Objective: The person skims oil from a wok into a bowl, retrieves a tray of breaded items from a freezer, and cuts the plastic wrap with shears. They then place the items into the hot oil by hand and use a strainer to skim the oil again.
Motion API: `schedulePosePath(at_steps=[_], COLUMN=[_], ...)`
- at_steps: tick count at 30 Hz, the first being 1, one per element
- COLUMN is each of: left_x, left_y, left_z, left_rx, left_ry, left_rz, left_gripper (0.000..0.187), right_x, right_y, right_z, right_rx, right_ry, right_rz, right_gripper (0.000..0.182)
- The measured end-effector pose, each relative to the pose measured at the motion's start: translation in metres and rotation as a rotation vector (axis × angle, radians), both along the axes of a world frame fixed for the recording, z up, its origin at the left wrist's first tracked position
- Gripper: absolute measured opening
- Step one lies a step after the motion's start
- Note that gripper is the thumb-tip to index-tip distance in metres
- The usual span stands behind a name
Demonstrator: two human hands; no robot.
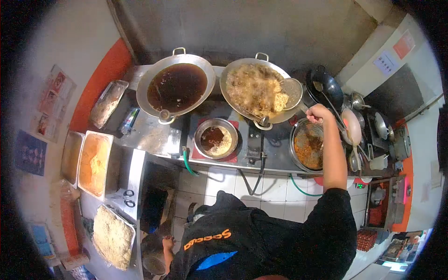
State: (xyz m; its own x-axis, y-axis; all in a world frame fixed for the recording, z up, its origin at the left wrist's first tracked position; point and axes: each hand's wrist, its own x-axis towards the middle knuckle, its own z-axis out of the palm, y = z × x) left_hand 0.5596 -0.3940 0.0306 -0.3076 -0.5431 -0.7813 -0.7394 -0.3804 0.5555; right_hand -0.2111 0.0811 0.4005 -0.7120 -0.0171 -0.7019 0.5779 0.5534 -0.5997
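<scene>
Left hand (168, 245) hangs low; its grip cannot be told. Right-side wok (224, 86) — frothing oil (252, 86), likely hot, could splash the bare forearm (334, 158) if the wire skimmer (293, 88), over that wok's right edge and grasped by the right hand (318, 113), jolts. Steel counter (161, 142) bears dark-liquid wok (142, 88), steel bowl (234, 140), crumb basin (292, 144) — tiled floor (280, 184) below.

muted light, fisheye bending, black corners; pale glare on the floor tiles (275, 189).
</scene>
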Motion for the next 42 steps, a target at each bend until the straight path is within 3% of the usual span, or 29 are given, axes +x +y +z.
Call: schedulePosePath(at_steps=[6,10,12,18,22,26,30,32,33,35,36,38,39,42], left_x=[0.024,0.021,0.019,-0.01,-0.002,0.013,0.022,0.028,0.03,0.028,0.029,0.026,0.025,0.019], left_y=[0.005,0.004,0.004,0.004,0.004,0.006,0.01,0.009,0.008,0.008,0.008,0.007,0.007,0.005], left_z=[-0.046,-0.04,-0.038,0.02,-0.005,-0.037,-0.045,-0.037,-0.033,-0.025,-0.02,-0.011,-0.005,0.013], left_rx=[0.099,0.179,0.122,-0.044,-0.026,0.034,0.065,-0.12,-0.163,-0.159,-0.156,-0.154,-0.158,-0.174], left_ry=[-0.002,-0.078,-0.126,-0.076,-0.041,-0.012,0.051,-0.085,-0.121,-0.152,-0.164,-0.182,-0.192,-0.218], left_rz=[0.04,0.097,0.047,-0.11,-0.052,0.057,0.192,-0.229,-0.307,-0.314,-0.302,-0.292,-0.294,-0.311], left_gripper=[0.021,0.019,0.02,0.021,0.021,0.021,0.021,0.019,0.019,0.02,0.02,0.021,0.022,0.023], right_x=[0.024,0.017,0.016,0.022,0.015,0.009,-0.007,-0.013,-0.02,-0.039,-0.046,-0.056,-0.041,-0.062], right_y=[-0.023,-0.025,-0.025,-0.033,-0.028,-0.029,-0.032,-0.041,-0.042,-0.04,-0.036,-0.033,-0.044,-0.031], right_z=[0.008,-0.011,-0.019,-0.03,-0.062,-0.079,-0.086,-0.085,-0.084,-0.088,-0.088,-0.077,-0.044,-0.051], right_rx=[0.08,0.283,0.549,0.557,0.61,0.524,0.597,0.277,0.274,-0.038,-0.045,-0.18,-0.104,-0.108], right_ry=[0.151,0.274,0.456,0.658,0.772,0.727,0.695,0.55,0.557,0.297,0.299,0.045,-0.006,-0.208], right_rz=[-0.063,0.121,0.372,0.182,0.225,0.079,0.229,0.032,0.036,-0.018,-0.011,-0.044,0.024,0.161], right_gripper=[0.013,0.019,0.02,0.016,0.016,0.017,0.013,0.018,0.018,0.015,0.015,0.01,0.007,0.007])
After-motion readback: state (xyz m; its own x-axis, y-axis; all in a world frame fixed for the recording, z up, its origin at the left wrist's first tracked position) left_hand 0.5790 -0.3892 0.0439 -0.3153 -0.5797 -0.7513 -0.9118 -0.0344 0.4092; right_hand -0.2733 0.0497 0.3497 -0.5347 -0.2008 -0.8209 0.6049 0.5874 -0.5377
